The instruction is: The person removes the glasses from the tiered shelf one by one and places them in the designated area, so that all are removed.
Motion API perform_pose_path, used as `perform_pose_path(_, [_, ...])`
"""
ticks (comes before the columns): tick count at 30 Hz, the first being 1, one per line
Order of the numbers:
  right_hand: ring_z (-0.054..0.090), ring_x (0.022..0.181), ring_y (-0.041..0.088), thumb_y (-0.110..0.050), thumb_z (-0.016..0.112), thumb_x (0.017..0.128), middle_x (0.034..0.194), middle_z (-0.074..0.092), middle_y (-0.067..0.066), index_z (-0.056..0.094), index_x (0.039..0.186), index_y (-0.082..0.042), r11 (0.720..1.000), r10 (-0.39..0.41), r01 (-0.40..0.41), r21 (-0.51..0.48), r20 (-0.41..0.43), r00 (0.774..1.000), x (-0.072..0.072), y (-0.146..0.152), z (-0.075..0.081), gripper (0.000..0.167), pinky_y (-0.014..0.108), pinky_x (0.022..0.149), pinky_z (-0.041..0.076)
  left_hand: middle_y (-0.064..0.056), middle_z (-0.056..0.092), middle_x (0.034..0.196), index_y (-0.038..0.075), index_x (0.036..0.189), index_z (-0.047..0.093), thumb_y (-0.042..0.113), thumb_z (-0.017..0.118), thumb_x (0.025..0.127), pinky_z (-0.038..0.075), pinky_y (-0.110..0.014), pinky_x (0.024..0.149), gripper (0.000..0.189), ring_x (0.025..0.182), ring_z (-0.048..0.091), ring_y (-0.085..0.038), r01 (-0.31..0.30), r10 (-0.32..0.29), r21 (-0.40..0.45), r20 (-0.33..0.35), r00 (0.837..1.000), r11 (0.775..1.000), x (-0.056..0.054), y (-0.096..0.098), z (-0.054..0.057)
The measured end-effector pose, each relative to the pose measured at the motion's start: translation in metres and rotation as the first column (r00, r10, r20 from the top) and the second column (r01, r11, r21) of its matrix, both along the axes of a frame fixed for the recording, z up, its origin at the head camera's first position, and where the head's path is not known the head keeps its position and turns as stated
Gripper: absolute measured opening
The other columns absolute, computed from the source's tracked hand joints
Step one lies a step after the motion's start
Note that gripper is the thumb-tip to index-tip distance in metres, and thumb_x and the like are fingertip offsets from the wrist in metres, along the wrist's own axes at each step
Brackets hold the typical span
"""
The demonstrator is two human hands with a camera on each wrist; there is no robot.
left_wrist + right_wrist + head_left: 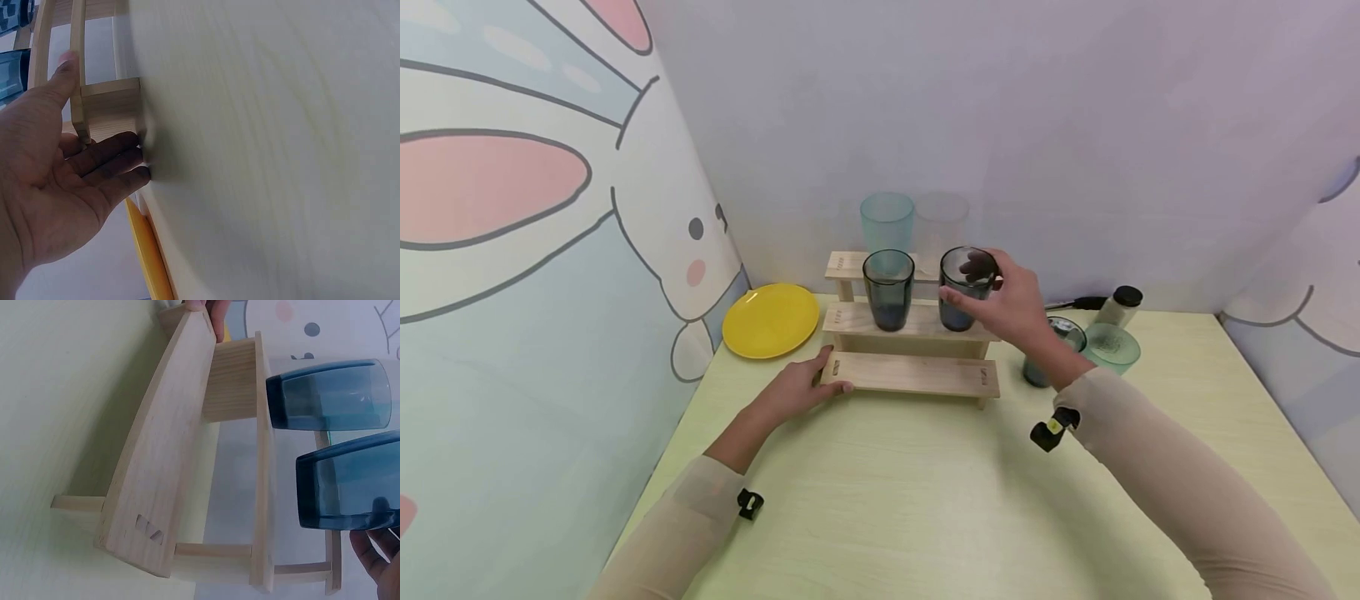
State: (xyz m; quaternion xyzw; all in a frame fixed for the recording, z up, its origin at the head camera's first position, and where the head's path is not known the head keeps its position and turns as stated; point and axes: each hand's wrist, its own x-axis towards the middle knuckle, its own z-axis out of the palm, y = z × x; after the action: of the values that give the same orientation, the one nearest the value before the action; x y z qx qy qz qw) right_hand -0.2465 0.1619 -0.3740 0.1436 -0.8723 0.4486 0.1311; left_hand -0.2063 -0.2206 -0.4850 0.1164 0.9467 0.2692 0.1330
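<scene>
My right hand [1011, 304] grips a dark tinted glass [957, 317] by its side over the right end of the middle step. In the right wrist view, a narrow gap shows between this glass [344, 484] and the plank. A matching dark glass [889, 300] stands upright on the same step, to the left. My left hand [793, 387] holds the left end of the lowest step of the three-step wooden rack [917, 373]. In the left wrist view, the thumb lies along one face of the plank, with the fingers past its end.
On the top step stand a pale blue glass [886, 218] and a clear glass [942, 221]. A yellow plate [771, 321] is at left. Behind my right forearm are another dark glass [1036, 372], a green glass dish [1112, 348], a black-capped jar [1118, 308] and a black handle [1088, 302].
</scene>
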Motion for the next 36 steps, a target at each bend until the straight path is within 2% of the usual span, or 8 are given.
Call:
perform_pose_path(9, [0.066, 0.13, 0.033, -0.047, 0.09, 0.094, 0.135, 0.075, 0.011, 0.064, 0.147, -0.012, 1.0, -0.014, 0.014, 0.023, 0.039, 0.999, 0.009, 0.028, 0.008, 0.068, 0.062, 0.114, 0.049, -0.025, 0.058, 0.162, 0.01, 0.176, 0.027, 0.073, 0.07, 0.099, 0.056, -0.055, 0.112, 0.109, 0.126, 0.068, -0.029, 0.0, 0.0, 0.004, 0.0, 1.0, 1.0, 0.001, 0.0, 0.001])
perform_pose_path(15, [0.064, 0.13, 0.036, -0.05, 0.09, 0.092, 0.138, 0.071, 0.015, 0.062, 0.15, -0.014, 0.997, -0.052, 0.047, 0.062, 0.073, 0.996, 0.016, 0.051, 0.012, 0.074, 0.066, 0.112, 0.05, -0.025, 0.056, 0.165, 0.01, 0.177, 0.026, 0.073, 0.07, 0.099, 0.055, -0.056, 0.114, 0.109, 0.131, 0.067, -0.031, -0.003, 0.003, 0.008, 0.007, 1.0, 1.0, 0.001, 0.001, 0.001])
perform_pose_path(20, [0.064, 0.129, 0.04, -0.049, 0.091, 0.092, 0.141, 0.069, 0.019, 0.061, 0.153, -0.012, 0.993, -0.093, 0.086, 0.081, 0.086, 0.992, 0.017, 0.068, 0.013, 0.077, 0.066, 0.109, 0.051, -0.026, 0.057, 0.163, 0.01, 0.177, 0.026, 0.075, 0.069, 0.098, 0.056, -0.056, 0.112, 0.111, 0.126, 0.067, -0.029, -0.002, 0.002, 0.007, 0.006, 1.0, 1.0, 0.0, 0.0, 0.001])
perform_pose_path(26, [0.063, 0.126, 0.036, -0.048, 0.091, 0.093, 0.142, 0.068, 0.018, 0.061, 0.151, -0.011, 0.991, -0.11, 0.103, 0.083, 0.082, 0.991, 0.021, 0.085, 0.014, 0.075, 0.064, 0.109, 0.051, -0.027, 0.056, 0.163, 0.009, 0.177, 0.026, 0.077, 0.068, 0.098, 0.056, -0.056, 0.112, 0.112, 0.128, 0.068, -0.03, 0.0, 0.0, 0.002, 0.005, 1.0, 1.0, 0.0, -0.001, 0.001])
perform_pose_path(28, [0.063, 0.125, 0.033, -0.047, 0.09, 0.093, 0.142, 0.068, 0.017, 0.061, 0.151, -0.011, 0.99, -0.116, 0.109, 0.084, 0.081, 0.99, 0.022, 0.092, 0.014, 0.074, 0.059, 0.108, 0.051, -0.027, 0.056, 0.163, 0.009, 0.177, 0.026, 0.077, 0.067, 0.098, 0.056, -0.056, 0.112, 0.112, 0.129, 0.067, -0.03, 0.0, 0.0, 0.001, 0.005, 1.0, 1.0, 0.0, -0.001, 0.001])
perform_pose_path(30, [0.063, 0.123, 0.027, -0.047, 0.09, 0.093, 0.141, 0.068, 0.016, 0.061, 0.151, -0.011, 0.989, -0.127, 0.12, 0.088, 0.081, 0.989, 0.023, 0.098, 0.014, 0.073, 0.047, 0.104, 0.053, -0.027, 0.056, 0.163, 0.008, 0.177, 0.026, 0.077, 0.068, 0.098, 0.056, -0.056, 0.112, 0.112, 0.129, 0.068, -0.03, 0.002, -0.002, 0.0, 0.004, 1.0, 1.0, -0.001, -0.001, 0.001])
perform_pose_path(33, [0.061, 0.115, 0.012, -0.046, 0.09, 0.094, 0.14, 0.069, 0.014, 0.062, 0.15, -0.013, 0.985, -0.148, 0.141, 0.1, 0.074, 0.986, 0.024, 0.109, 0.012, 0.071, 0.025, 0.094, 0.049, -0.027, 0.057, 0.162, 0.008, 0.176, 0.026, 0.075, 0.068, 0.098, 0.056, -0.055, 0.111, 0.112, 0.126, 0.068, -0.029, 0.006, -0.006, 0.0, 0.001, 1.0, 1.0, -0.001, -0.001, 0.0])
perform_pose_path(36, [0.058, 0.105, -0.004, -0.045, 0.089, 0.095, 0.14, 0.07, 0.013, 0.063, 0.15, -0.013, 0.983, -0.162, 0.155, 0.103, 0.066, 0.985, 0.025, 0.119, 0.011, 0.069, 0.012, 0.085, 0.044, -0.026, 0.058, 0.161, 0.009, 0.177, 0.026, 0.075, 0.069, 0.098, 0.057, -0.055, 0.111, 0.111, 0.125, 0.068, -0.029, 0.003, -0.003, -0.001, 0.002, 1.0, 1.0, 0.0, 0.0, 0.0])
